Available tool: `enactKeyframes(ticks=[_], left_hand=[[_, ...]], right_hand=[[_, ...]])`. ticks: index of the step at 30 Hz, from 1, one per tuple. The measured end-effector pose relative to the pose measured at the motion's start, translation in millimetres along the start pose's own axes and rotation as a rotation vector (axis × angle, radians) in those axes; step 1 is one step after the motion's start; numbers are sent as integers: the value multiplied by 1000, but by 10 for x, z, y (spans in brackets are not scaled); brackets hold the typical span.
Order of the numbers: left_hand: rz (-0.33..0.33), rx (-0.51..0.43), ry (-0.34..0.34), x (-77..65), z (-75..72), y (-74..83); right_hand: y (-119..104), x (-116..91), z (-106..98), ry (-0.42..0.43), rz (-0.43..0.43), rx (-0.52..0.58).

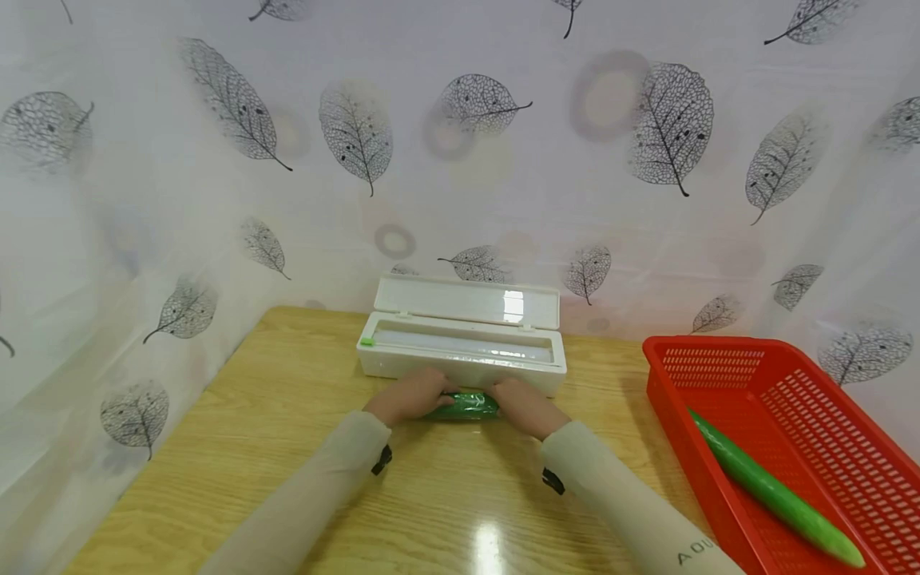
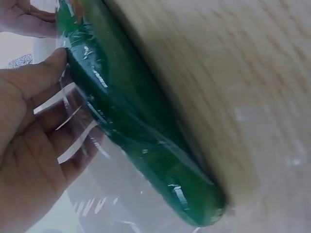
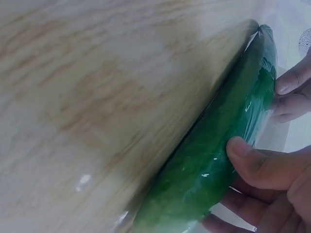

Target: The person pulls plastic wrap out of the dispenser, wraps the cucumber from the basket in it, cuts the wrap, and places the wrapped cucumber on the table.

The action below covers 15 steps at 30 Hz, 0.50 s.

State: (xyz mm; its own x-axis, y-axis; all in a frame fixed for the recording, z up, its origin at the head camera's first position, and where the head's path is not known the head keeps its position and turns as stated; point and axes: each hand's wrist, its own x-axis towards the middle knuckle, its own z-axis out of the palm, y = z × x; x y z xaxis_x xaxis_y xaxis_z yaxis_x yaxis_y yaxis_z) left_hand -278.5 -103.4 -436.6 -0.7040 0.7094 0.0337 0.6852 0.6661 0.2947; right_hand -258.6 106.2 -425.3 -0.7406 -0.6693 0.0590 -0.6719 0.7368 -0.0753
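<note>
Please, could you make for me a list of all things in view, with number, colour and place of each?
Table: 1, yellowish-brown, below
Leaf-print sheeting: count unclear, pale, behind the table
Box: 1, white, far part of the table
Lid: 1, white, open at the box's back
Tab: 1, bright green, box's left end
Wrapped cucumber: 1, green, near side of the box
Film: count unclear, transparent, around that cucumber
Basket: 1, red, right side
Loose cucumber: 1, green, inside the basket
Left hand: 1, bare, holding the wrapped cucumber
Right hand: 1, bare, likewise
Sleeves: 2, pale beige, on the arms
</note>
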Motion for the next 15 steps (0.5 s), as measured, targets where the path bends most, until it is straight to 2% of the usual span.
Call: enactKeyframes(ticks=[4,6,10,12,15], left_hand=[[-13,-5,23,-23,32,-19],[-30,-57,41,-40,42,-34],[-58,-152,102,-86,13,-57],[-56,-137,159,-125,-29,-49],[5,-33,249,-189,-87,-15]], right_hand=[[0,-14,-7,-11,3,-21],[4,-29,7,4,6,-15],[26,-69,59,99,1,-7],[39,-87,96,153,-5,-8],[48,-121,148,210,-14,-19]])
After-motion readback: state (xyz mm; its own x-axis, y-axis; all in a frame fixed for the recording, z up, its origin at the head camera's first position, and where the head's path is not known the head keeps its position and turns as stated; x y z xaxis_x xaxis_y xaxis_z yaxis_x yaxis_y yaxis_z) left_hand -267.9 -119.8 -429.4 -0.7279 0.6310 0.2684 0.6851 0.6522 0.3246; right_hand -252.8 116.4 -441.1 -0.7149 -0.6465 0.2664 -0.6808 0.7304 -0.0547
